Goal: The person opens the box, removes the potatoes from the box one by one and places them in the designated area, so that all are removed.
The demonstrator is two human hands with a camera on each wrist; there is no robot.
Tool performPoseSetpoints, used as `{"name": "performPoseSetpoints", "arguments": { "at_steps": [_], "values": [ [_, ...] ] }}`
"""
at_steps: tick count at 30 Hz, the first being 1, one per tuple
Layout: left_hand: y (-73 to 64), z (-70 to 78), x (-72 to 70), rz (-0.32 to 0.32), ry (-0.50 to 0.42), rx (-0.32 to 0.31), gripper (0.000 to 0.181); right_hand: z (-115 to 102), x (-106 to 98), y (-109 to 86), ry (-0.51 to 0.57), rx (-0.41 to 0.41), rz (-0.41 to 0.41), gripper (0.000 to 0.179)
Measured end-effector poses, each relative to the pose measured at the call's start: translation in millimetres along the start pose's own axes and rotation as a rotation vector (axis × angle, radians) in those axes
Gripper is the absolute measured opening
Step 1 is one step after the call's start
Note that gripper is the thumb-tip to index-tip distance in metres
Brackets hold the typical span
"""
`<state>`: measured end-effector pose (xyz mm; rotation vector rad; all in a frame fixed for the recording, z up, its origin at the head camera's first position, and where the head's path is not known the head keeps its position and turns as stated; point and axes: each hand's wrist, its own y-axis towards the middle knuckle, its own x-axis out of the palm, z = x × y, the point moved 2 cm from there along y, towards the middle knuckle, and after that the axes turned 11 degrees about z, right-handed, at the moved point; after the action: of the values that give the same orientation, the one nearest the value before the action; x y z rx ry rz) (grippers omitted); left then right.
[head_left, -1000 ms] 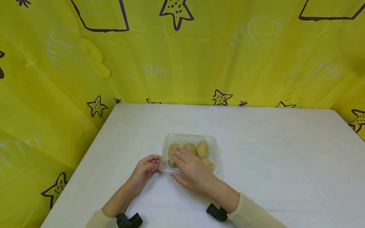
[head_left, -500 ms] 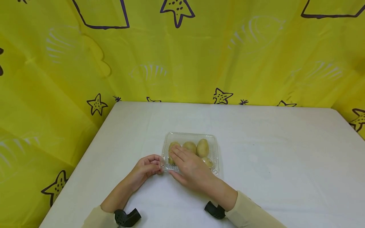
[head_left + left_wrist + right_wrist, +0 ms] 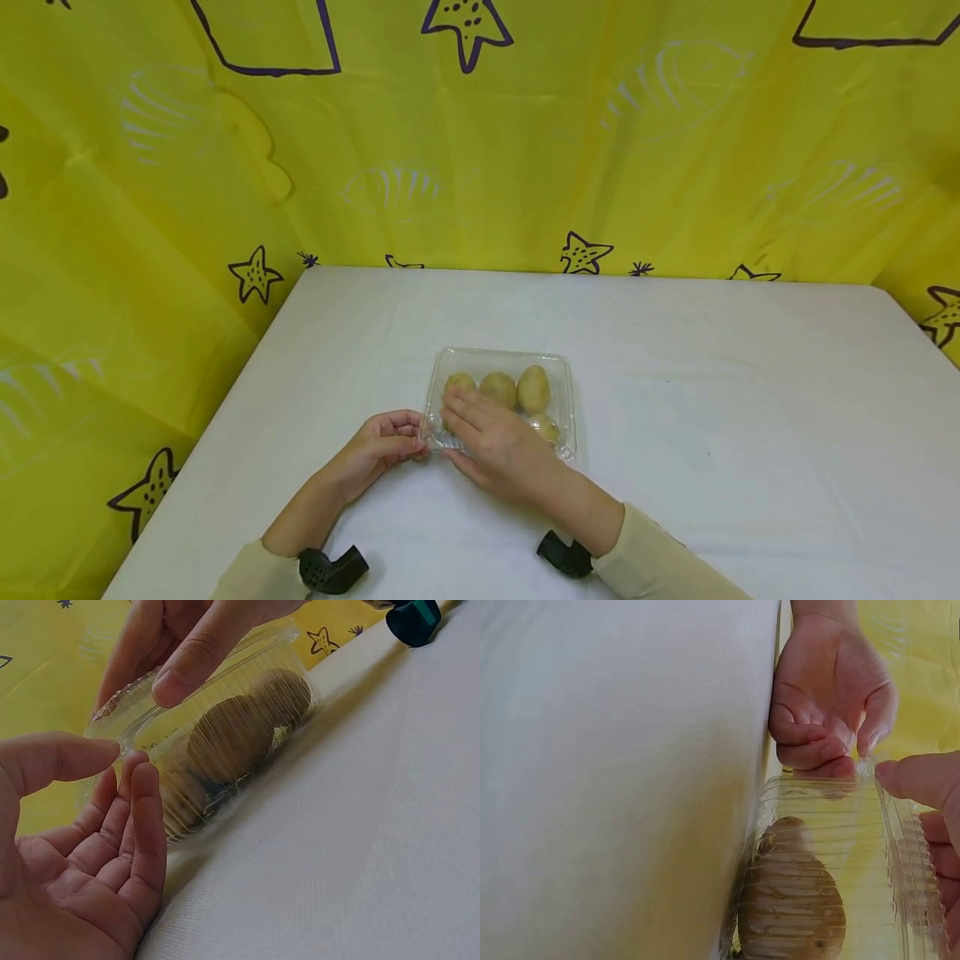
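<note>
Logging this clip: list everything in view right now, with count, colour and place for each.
Potatoes: at least four, yellowish brown, inside the container; the right hand may hide more.
Plastic container: one, clear, on the table in front of the person.
Table: one, covered in white, under the container.
Backdrop: one, yellow with dark stars and pale fish, behind and beside the table.
Wrist cameras: two, black, one at each wrist.
Sleeves: two, beige, at the bottom edge of the head view.
Left hand: one, bare, pinching the container's near left corner.
Right hand: one, bare, resting on the container.
</note>
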<state>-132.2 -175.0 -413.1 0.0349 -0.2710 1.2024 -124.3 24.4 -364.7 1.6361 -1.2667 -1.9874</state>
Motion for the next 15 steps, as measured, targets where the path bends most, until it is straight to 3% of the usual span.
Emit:
{"name": "performPoseSetpoints", "arguments": {
  "at_steps": [6, 10, 15],
  "values": [
    [-0.4, -0.3, -0.2, -0.012, 0.001, 0.005, 0.014, -3.4, 2.3, 1.0, 0.083, -0.059, 0.018, 0.036],
    [-0.4, -0.1, 0.4, -0.022, -0.006, 0.012, 0.015, -5.3, 3.1, 1.3, 0.074, -0.121, 0.033, 0.029],
    [-0.3, -0.5, 0.5, -0.021, -0.004, 0.016, 0.016, -6.9, 2.6, 1.0, 0.059, -0.126, 0.016, 0.03]
  ]
}}
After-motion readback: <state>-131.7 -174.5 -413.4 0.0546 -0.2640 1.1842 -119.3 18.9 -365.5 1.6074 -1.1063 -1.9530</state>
